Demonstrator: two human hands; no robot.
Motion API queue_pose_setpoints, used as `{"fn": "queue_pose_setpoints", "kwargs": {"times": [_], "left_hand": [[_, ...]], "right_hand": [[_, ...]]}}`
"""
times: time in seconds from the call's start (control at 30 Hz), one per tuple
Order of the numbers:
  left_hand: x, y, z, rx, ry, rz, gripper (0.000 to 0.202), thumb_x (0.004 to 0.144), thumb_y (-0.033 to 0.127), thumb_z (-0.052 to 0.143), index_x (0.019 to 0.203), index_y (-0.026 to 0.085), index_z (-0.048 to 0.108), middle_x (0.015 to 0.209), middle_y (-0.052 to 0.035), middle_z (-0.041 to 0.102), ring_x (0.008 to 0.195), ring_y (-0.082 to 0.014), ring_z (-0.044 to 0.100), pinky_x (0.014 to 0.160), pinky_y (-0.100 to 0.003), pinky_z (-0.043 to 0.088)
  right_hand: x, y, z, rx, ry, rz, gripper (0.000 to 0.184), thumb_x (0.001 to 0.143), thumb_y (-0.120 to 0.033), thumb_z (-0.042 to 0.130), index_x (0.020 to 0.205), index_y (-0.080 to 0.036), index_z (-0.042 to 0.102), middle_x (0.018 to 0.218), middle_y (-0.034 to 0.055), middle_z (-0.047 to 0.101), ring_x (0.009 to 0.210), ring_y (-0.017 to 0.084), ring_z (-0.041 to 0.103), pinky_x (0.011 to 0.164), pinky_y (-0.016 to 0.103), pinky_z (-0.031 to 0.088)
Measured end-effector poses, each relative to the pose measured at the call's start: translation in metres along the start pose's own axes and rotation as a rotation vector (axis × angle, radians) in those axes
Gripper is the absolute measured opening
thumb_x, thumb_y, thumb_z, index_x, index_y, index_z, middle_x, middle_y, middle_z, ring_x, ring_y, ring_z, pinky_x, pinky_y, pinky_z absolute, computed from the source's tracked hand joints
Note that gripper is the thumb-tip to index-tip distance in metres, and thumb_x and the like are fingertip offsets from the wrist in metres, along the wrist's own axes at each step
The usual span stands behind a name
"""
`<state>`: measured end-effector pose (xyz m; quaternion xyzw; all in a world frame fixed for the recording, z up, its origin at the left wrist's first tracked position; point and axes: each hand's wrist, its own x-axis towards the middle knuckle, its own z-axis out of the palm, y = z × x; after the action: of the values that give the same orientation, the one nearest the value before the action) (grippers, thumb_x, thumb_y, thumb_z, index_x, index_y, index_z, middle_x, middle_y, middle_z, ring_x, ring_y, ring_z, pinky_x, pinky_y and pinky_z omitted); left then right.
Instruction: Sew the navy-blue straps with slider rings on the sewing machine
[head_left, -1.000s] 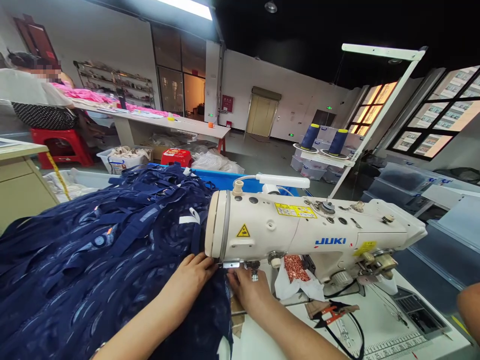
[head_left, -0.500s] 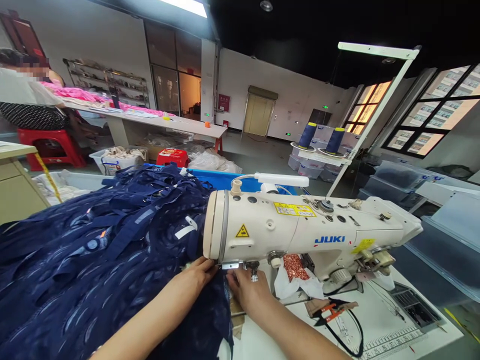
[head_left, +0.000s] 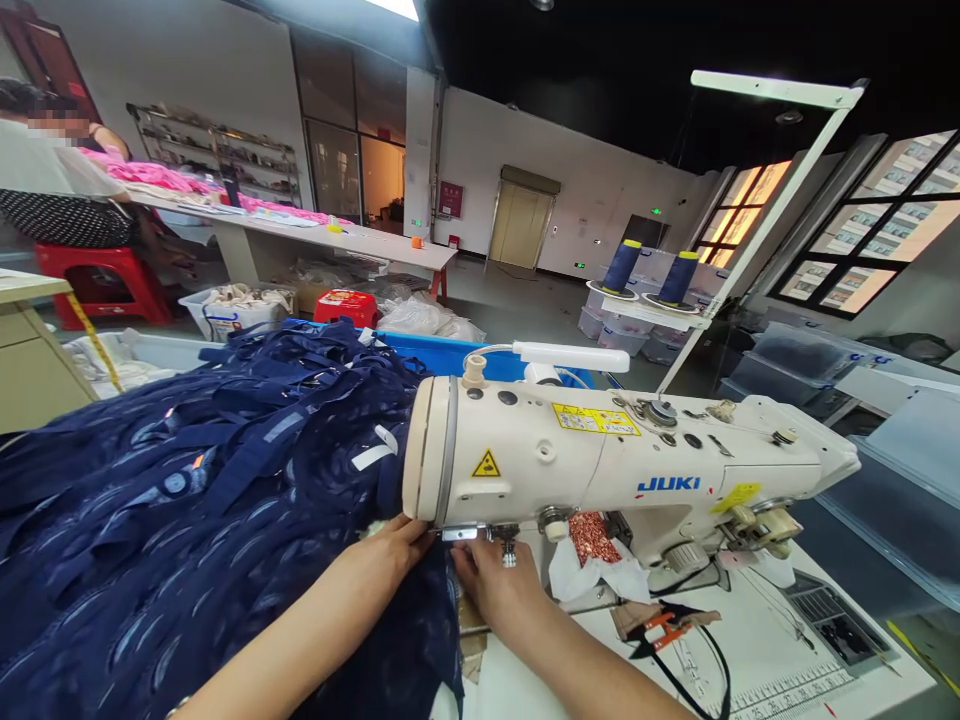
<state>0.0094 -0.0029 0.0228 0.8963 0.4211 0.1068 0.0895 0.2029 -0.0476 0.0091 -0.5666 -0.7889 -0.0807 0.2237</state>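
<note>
Soft dark blue cloth (head_left: 187, 530) in a pile, left hand (head_left: 386, 560) flat on it, fingers (head_left: 415, 535) stretched out, right hand (head_left: 499, 592) under smooth cream sewing machine (head_left: 600, 470), fingertips hidden, grip unclear, orange snips (head_left: 661, 626) nearby

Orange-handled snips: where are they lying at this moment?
In the head view, the orange-handled snips lie on the white table at lower right, just in front of the sewing machine and to the right of the right hand.
</note>
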Motion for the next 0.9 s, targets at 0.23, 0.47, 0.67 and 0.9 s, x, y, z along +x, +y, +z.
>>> {"fn": "queue_pose_setpoints", "kwargs": {"times": [0.23, 0.47, 0.67, 0.9], "left_hand": [[-0.002, 0.012, -0.023, 0.087, -0.118, 0.017, 0.059, 0.078, -0.010, 0.029, 0.118, 0.015, 0.064, 0.123, -0.0104, 0.063, 0.120, -0.0210, 0.056, 0.104, -0.031, 0.045], [0.001, 0.020, -0.031, 0.115, -0.215, -0.004, 0.054, 0.080, -0.006, 0.030, 0.118, 0.013, 0.064, 0.125, -0.0108, 0.062, 0.123, -0.0210, 0.053, 0.106, -0.033, 0.043], [0.000, 0.010, -0.014, 0.108, -0.123, 0.015, 0.050, 0.084, -0.002, 0.029, 0.113, 0.015, 0.066, 0.122, -0.0105, 0.063, 0.123, -0.0221, 0.053, 0.097, -0.032, 0.050], [-0.002, 0.006, -0.007, 0.106, -0.082, 0.011, 0.053, 0.085, -0.001, 0.026, 0.112, 0.019, 0.066, 0.118, -0.0082, 0.065, 0.123, -0.0203, 0.052, 0.095, -0.030, 0.051]], "right_hand": [[-0.003, -0.001, 0.001, -0.038, 0.003, -0.005, 0.007, 0.089, -0.023, 0.057, 0.095, -0.025, 0.061, 0.079, -0.0003, 0.070, 0.073, 0.017, 0.066, 0.061, 0.024, 0.042], [-0.008, -0.005, -0.002, -0.103, 0.009, -0.031, 0.012, 0.089, -0.021, 0.059, 0.100, -0.025, 0.060, 0.084, -0.0019, 0.071, 0.074, 0.019, 0.066, 0.064, 0.028, 0.042], [-0.006, -0.004, -0.003, -0.110, 0.017, -0.038, 0.011, 0.090, -0.021, 0.057, 0.100, -0.024, 0.060, 0.082, 0.0001, 0.071, 0.074, 0.020, 0.066, 0.064, 0.028, 0.042], [-0.007, -0.001, 0.005, -0.077, 0.059, -0.043, 0.014, 0.088, -0.021, 0.059, 0.102, -0.024, 0.060, 0.078, -0.0006, 0.070, 0.073, 0.020, 0.066, 0.062, 0.029, 0.042]]}}
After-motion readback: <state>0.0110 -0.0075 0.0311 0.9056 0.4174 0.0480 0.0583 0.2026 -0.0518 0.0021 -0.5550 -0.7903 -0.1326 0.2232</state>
